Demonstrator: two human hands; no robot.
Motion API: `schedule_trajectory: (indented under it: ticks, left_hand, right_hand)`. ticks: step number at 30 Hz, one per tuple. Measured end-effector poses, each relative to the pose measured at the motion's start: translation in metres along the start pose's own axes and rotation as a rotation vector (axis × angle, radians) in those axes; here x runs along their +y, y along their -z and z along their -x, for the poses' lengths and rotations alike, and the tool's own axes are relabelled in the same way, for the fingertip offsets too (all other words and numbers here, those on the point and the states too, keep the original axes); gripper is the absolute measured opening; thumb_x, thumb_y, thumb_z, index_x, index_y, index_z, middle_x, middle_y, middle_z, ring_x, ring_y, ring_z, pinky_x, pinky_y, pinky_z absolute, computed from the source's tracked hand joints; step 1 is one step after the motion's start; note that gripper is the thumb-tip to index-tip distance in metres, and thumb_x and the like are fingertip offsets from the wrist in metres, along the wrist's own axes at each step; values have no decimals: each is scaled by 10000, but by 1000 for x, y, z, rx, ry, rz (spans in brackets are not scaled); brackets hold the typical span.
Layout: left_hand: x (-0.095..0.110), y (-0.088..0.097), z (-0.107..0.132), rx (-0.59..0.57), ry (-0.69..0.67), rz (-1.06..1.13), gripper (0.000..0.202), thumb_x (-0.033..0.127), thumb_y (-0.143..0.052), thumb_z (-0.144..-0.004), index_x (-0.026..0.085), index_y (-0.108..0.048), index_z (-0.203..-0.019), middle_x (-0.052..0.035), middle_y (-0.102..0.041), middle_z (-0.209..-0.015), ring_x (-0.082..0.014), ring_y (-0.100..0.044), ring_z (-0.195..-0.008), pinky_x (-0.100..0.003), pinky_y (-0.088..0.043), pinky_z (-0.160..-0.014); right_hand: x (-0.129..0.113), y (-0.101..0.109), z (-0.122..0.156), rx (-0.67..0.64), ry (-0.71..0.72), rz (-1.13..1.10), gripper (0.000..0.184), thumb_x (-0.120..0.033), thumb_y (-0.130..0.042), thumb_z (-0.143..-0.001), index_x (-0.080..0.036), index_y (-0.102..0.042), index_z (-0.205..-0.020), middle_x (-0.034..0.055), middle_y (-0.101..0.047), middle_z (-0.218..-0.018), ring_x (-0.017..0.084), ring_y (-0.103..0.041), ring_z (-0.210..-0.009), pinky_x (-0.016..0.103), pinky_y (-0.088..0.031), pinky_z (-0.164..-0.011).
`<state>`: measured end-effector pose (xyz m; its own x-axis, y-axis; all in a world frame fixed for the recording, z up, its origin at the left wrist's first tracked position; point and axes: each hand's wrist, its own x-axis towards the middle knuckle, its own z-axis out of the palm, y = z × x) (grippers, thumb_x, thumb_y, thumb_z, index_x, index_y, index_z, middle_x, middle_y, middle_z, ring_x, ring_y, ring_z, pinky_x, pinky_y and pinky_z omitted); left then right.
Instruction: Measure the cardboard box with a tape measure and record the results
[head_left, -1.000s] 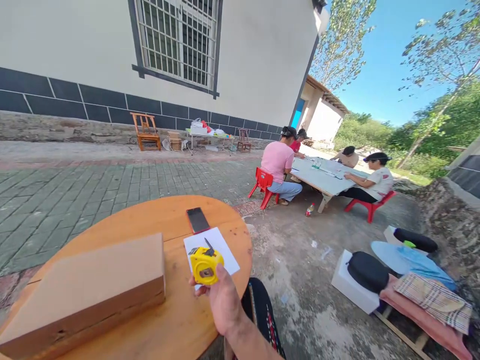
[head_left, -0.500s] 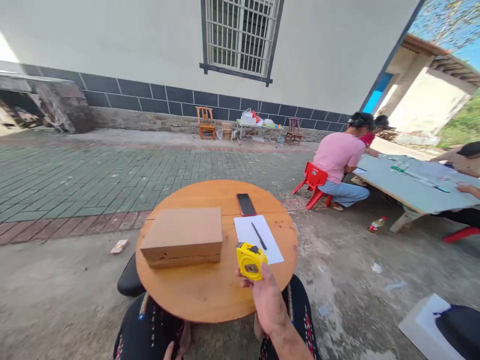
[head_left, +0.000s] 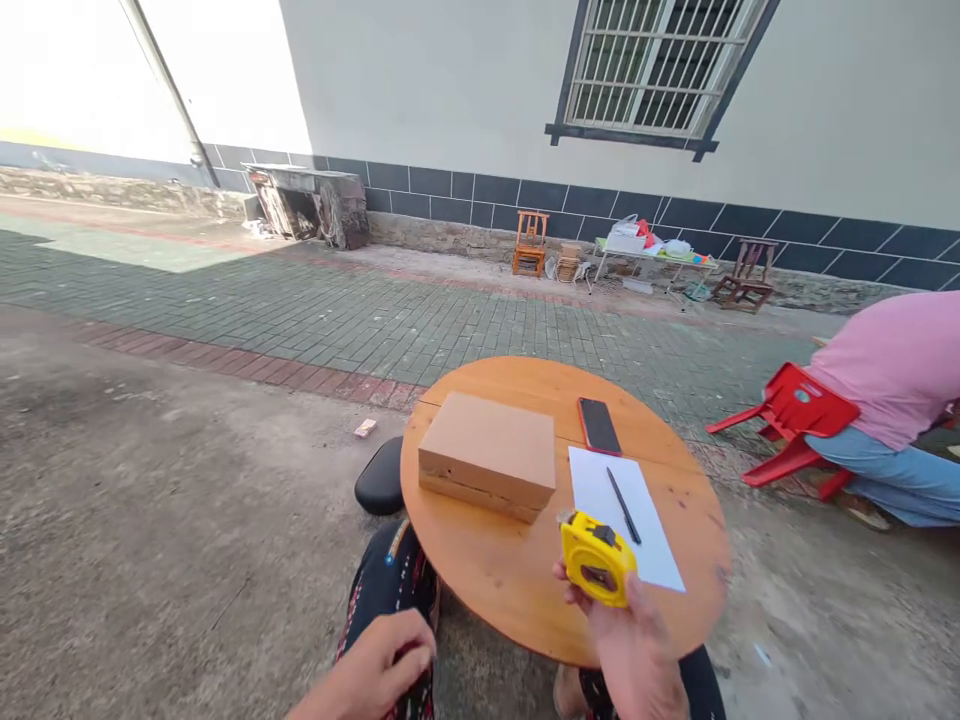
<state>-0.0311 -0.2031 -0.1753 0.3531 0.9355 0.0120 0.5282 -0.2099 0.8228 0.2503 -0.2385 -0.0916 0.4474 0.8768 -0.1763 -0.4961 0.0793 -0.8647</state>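
My right hand [head_left: 634, 640] grips a yellow tape measure [head_left: 598, 560] from below, holding it up over the near side of the round wooden table [head_left: 491, 575]. The black top button and a small metal end of the tape show. My left hand [head_left: 386, 660] holds nothing; it hovers by my left knee, fingers loosely bent and thumb apart. A closed brown cardboard box [head_left: 491, 450] sits on the table's left half. Beyond the tape measure lies white paper [head_left: 652, 540] with a black pen [head_left: 624, 505] on it. A phone in a red case [head_left: 598, 425] rests behind the paper.
To the right, a person in a pink shirt [head_left: 900, 370] sits on a red plastic chair [head_left: 799, 405]. A black rounded seat [head_left: 381, 478] is left of the table. Along the wall stand a wooden chair [head_left: 529, 243] and a folding table [head_left: 664, 253] with bags.
The view has swung left, so the table and box appear further right. My left hand has risen into view from the bottom edge. The tape measure stays in my right hand.
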Motion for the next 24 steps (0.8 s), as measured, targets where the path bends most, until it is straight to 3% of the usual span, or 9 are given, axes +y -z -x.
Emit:
schedule_trajectory:
  ticks: [3, 4, 5, 8, 11, 13, 16, 21, 24]
  left_hand:
    - [24, 65, -62, 151, 38, 255, 315, 470, -593, -862, 202, -756, -892, -44, -743, -831, -248, -678, -795, -331, -532, -725]
    - [32, 79, -85, 251, 57, 321, 379, 507, -613, -843, 178, -743, -979, -68, -750, -915, -263, -683, -869, -346, -535, -787]
    - [39, 88, -106, 279, 51, 348, 478, 541, -611, -833, 163, -711, -1109, -91, -745, -1041, -276, -677, -963, -360, -532, -847]
    - [56, 89, -157, 306, 65, 523, 664, 578, -634, -801, 143, -615, -1301, -143, -623, -1367, -318, -543, -1285, -423, -417, -1078]
    - [68, 70, -180, 237, 48, 630, 631, 566, -629, -809, 145, -638, -1279, -145, -623, -1375, -326, -525, -1317, -444, -391, -1112]
    - [73, 58, -180, 207, 33, 659, 624, 536, -607, -826, 139, -619, -1308, -146, -647, -1341, -322, -568, -1271, -444, -435, -1077]
    - [72, 45, -162, 221, -5, 739, 678, 453, -626, -813, 136, -525, -1404, -141, -609, -1394, -308, -553, -1296, -426, -442, -1083]
    - [50, 22, -103, 336, -11, 707, 661, 412, -655, -815, 196, -502, -1420, -108, -568, -1446, -297, -502, -1354, -404, -421, -1119]
    - [36, 0, -71, 414, 49, 616, 655, 440, -665, -830, 202, -494, -1415, -106, -561, -1449, -295, -487, -1370, -395, -401, -1135]
  right_hand:
    - [-18, -13, -19, 22, 84, -51, 506, -613, -672, -793, -272, -698, -1166, 95, -759, -1048, 315, -718, -914, 438, -532, -739]
    - [-25, -20, -28, 26, 110, -57, 529, -610, -677, -791, -271, -684, -1197, 90, -761, -1054, 310, -719, -939, 426, -525, -760]
    - [-30, -27, -38, 28, 130, -60, 554, -615, -682, -784, -269, -674, -1217, 86, -762, -1064, 306, -718, -967, 412, -518, -778]
    - [-36, -48, -67, 46, 164, -56, 572, -623, -698, -761, -259, -683, -1202, 68, -759, -1106, 274, -709, -1019, 364, -506, -808]
    - [-28, -60, -86, 53, 177, -44, 525, -586, -707, -763, -252, -701, -1168, 45, -758, -1115, 240, -694, -1036, 343, -518, -825]
    - [-24, -62, -88, 51, 195, -53, 508, -562, -698, -783, -258, -695, -1191, 40, -759, -1118, 240, -683, -1057, 360, -531, -841]
    - [-25, -50, -76, 11, 233, -117, 500, -578, -672, -807, -261, -702, -1192, 63, -759, -1130, 279, -673, -1109, 449, -521, -935]
    - [-25, -4, -34, 14, 200, -220, 633, -684, -636, -776, -260, -684, -1244, 152, -704, -1267, 399, -632, -1205, 664, -366, -1081]
    - [-14, 17, -12, 54, 143, -275, 670, -704, -604, -788, -272, -657, -1297, 179, -697, -1271, 419, -634, -1199, 692, -370, -1065]
